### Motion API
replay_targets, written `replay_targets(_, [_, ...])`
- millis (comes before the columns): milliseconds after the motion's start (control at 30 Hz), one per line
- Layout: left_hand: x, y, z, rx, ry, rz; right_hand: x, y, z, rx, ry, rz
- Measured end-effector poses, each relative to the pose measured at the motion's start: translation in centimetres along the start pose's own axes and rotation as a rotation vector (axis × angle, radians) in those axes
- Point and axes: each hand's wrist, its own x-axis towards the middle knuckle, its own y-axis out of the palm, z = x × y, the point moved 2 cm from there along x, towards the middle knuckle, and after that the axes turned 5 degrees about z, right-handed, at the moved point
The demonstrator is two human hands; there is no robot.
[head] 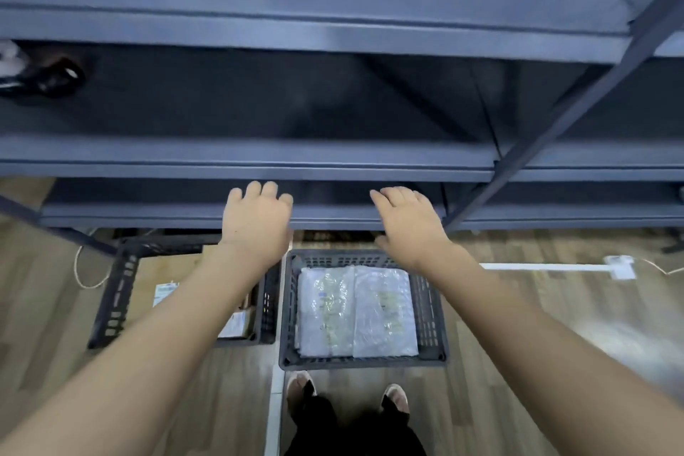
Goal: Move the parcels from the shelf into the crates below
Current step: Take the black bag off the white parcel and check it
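Reaching forward over the floor, both bare arms are seen stretched toward the grey-blue metal shelf (259,163). The left hand (255,220) is held palm down with its fingers relaxed and slightly spread, the fingertips lying at the front edge of a low shelf board; nothing is grasped in it. The right hand (405,220) is posed the same way just to the right, released and empty, its fingers pointing in under the board above. The two hands are kept apart, with a gap of shelf edge between them.

Below the hands, two dark plastic crates are set on the wood-pattern floor (555,307). In the right crate (431,307) two parcels in clear wrapping (355,311) are laid flat side by side, filling most of the bottom. In the left crate (118,292), partly hidden by the left forearm, cardboard parcels with white labels (164,292) can be made out (how many cannot be told). The two crates stand just beside each other.

On the middle shelf board, at the far left, a dark object (55,78) is seen, too blurred to identify. The person's shoes (301,387) are visible just in front of the right crate.
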Motion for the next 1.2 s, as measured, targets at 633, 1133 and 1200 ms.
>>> replay_targets(633, [-8.7, -5.1, 3.0, -0.426, -0.143, -0.249, -5.5, -7.3, 4.9, 0.249, 0.026, -0.297])
replay_targets(1133, [-5.4, -14.1, 6.2, -0.325, -0.193, -0.405, -2.1, -14.3, 2.4, 0.220, -0.076, -0.379])
replay_targets(1200, [-4.0, -16.1, 7.8, -0.285, -0.184, -0.435, -1.2, -16.3, 2.3, 0.198, -0.069, -0.417])
